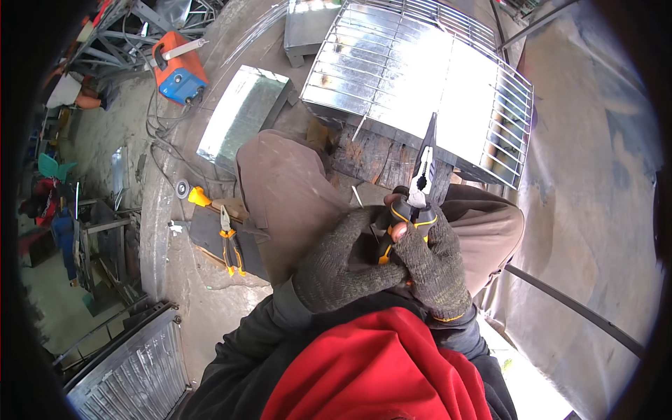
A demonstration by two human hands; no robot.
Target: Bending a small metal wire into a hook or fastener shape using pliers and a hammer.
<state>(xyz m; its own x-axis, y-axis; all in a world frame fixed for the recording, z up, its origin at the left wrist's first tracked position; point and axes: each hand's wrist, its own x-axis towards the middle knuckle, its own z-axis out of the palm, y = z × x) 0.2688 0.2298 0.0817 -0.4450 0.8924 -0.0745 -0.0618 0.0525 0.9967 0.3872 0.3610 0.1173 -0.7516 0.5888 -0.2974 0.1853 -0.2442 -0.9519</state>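
Observation:
A pair of long-nose pliers (422,173) with black and yellow handles is held up in front of me, jaws pointing away. My left hand (343,260), in a grey knit glove with bare fingertips, closes round the handles from the left. From the right, my right hand (435,269) wraps the same handles, its thumb on top. Past the jaw tips lies a wire rack (514,115) over a shiny metal sheet (413,73), raised on a wooden block (360,155). How the fingers sit beneath the handles is hidden.
At my left, a second pair of pliers (229,241) lies on a dark block (203,234), beside a yellow grinder (198,196). An orange and blue welding machine (180,80) with cables stands farther off. A metal box (245,115) lies beyond my left knee. Another person (77,91) is far left.

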